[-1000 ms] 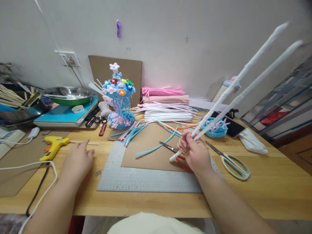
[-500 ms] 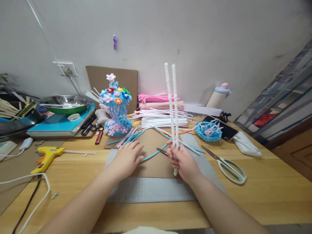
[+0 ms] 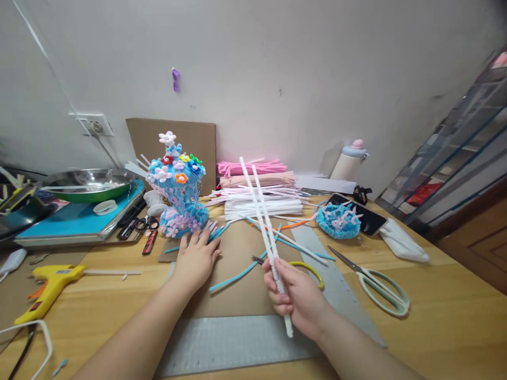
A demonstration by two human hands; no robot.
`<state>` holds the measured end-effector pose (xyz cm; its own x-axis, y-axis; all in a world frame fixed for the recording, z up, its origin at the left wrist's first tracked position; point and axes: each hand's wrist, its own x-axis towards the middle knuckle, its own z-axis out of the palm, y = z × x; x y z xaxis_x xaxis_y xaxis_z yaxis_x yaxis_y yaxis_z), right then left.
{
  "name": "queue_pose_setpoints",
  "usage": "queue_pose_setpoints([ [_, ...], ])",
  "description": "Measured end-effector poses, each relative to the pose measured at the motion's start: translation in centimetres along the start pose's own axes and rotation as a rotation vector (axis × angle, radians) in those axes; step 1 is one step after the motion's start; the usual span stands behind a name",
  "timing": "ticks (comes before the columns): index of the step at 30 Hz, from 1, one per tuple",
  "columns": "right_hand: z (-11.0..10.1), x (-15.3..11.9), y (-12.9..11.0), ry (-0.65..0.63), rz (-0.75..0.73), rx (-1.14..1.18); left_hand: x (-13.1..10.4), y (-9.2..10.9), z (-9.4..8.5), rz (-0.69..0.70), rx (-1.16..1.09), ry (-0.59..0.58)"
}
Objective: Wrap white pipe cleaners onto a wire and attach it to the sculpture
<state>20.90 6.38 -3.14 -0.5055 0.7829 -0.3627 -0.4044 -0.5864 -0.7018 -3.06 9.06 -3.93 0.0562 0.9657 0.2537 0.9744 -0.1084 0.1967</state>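
My right hand (image 3: 299,295) is closed around two long white pipe-cleaner stems (image 3: 263,221), which tilt up and to the left. Behind that hand, partly covered, lie pliers with a yellow handle (image 3: 312,270). My left hand (image 3: 196,258) is spread and palm down at the short lilac and blue pipe cleaners (image 3: 219,230); whether it touches them is hidden. Just behind its fingers stands a blue pipe-cleaner ornament (image 3: 178,179) covered in small flowers. A loose blue pipe cleaner (image 3: 233,278) lies on the cardboard (image 3: 237,301) between my hands.
Pink and white pipe-cleaner bundles (image 3: 261,207) are stacked by the wall. To the right are green-handled scissors (image 3: 382,290), a blue fuzzy ring piece (image 3: 338,220), a phone (image 3: 372,216) and a bottle (image 3: 348,163). A yellow glue gun (image 3: 55,285) lies left, near a metal pan (image 3: 91,184).
My left hand has moved left and away from me to the short pipe cleaners. The white stems in my right hand have tipped leftward and dropped lower. The view has shifted slightly.
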Motion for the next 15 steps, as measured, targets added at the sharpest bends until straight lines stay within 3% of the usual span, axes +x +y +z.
queue_pose_setpoints([
  [5,0.6,-0.3,0.4,0.02,0.077,0.022,0.1,0.0,-0.7,-0.09,-0.198,0.031],
  [9,0.8,-1.8,0.8,0.005,0.159,-0.045,-0.9,1.6,-1.6,-0.141,-0.461,-0.021],
  [11,0.2,-2.9,1.2,-0.051,0.231,-0.153,-2.1,2.8,-2.0,-0.175,-0.718,-0.131],
  [13,-1.1,-4.0,1.7,-0.149,0.239,-0.317,-3.4,4.0,-2.5,-0.333,-1.261,-0.323],
  [15,-2.6,-5.2,2.3,-0.223,0.248,-0.474,-4.4,4.7,-2.9,-0.448,-1.605,-0.41],
])
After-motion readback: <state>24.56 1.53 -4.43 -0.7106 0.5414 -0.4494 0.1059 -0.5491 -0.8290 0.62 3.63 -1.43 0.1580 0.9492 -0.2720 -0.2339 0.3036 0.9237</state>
